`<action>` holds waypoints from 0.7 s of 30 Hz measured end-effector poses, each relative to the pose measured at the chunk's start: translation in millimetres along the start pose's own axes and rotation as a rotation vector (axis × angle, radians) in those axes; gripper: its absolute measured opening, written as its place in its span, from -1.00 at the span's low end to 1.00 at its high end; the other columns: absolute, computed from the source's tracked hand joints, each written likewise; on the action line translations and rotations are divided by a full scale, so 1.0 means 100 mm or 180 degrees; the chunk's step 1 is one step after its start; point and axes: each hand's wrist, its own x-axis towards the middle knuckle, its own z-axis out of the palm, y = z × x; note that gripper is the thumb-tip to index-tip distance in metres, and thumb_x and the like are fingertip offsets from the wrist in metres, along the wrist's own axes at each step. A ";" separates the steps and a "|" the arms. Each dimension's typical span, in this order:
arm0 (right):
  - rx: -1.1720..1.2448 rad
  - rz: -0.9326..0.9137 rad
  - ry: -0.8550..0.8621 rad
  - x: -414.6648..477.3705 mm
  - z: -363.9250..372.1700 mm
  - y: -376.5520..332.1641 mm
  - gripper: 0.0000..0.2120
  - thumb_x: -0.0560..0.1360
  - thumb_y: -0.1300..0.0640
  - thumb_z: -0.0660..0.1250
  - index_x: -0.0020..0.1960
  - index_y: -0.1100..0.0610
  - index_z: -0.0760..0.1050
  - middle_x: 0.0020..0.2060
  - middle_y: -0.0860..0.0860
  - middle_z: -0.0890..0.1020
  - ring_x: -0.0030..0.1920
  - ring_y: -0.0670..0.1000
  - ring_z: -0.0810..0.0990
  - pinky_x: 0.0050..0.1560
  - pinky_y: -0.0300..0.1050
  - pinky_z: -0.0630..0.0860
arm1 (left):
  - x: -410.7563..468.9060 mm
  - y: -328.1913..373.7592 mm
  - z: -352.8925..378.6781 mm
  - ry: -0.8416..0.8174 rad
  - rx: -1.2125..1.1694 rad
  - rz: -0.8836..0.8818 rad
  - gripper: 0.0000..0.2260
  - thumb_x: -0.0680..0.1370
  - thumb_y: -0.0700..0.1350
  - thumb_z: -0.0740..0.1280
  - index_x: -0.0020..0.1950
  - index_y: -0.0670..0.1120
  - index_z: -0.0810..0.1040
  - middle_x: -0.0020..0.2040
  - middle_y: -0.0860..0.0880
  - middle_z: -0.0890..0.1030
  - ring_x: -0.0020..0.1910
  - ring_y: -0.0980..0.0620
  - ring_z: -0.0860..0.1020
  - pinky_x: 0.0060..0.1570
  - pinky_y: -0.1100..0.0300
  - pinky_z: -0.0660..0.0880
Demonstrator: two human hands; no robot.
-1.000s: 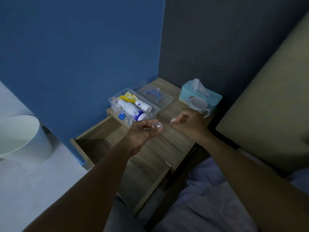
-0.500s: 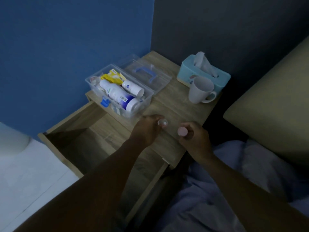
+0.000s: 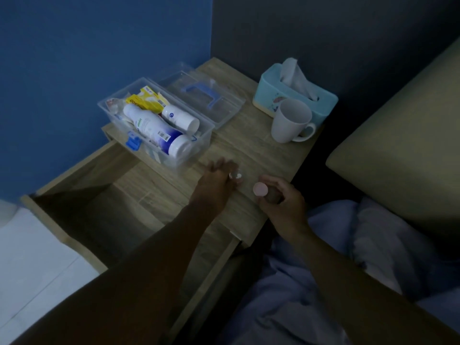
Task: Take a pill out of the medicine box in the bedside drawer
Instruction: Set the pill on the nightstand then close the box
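Over nightstand — left hand outstretched

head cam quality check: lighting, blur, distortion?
Head view: dim, bluish, underexposed; both forearms are near-black. The drawer interior sits in deep shadow. No glare. The left hand is slightly motion-blurred and the small clear item at its fingertips is hard to resolve; the right hand with its pink-capped bottle is sharper. Wide-angle bowing shows at the frame edges.
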 end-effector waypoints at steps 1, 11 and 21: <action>0.0001 0.0013 -0.0005 0.00 0.00 0.00 -0.55 0.36 0.32 0.51 0.19 -0.01 0.62 0.15 -0.05 0.68 0.22 0.00 0.62 0.28 0.06 0.56 | -0.01 -0.01 -0.01 -0.0031 0.0022 0.0035 -0.47 0.58 0.15 0.21 0.54 0.06 0.23 0.59 -0.08 0.16 0.58 -0.12 0.04 0.48 -0.06 0.06; -0.0333 -0.0256 0.0337 0.21 -0.14 -0.32 -0.64 0.39 0.20 0.39 0.18 0.06 0.62 0.13 -0.01 0.68 0.14 -0.02 0.64 0.19 -0.05 0.58 | -0.48 -0.25 -0.14 -0.0099 0.1643 0.0432 -0.34 0.61 0.19 0.02 0.60 -0.12 -0.04 0.62 -0.16 -0.06 0.60 -0.08 -0.09 0.55 0.01 -0.10; -0.1842 -0.1016 0.0351 1.14 -0.35 -0.85 -0.48 0.49 0.20 0.36 0.43 0.20 0.37 0.46 0.18 0.37 0.52 0.17 0.26 0.51 0.09 0.26 | -0.55 -0.24 -0.11 -0.0302 0.2172 0.0370 -0.35 0.64 0.16 -0.03 0.60 -0.15 -0.16 0.61 -0.18 -0.15 0.60 -0.10 -0.11 0.56 -0.02 -0.05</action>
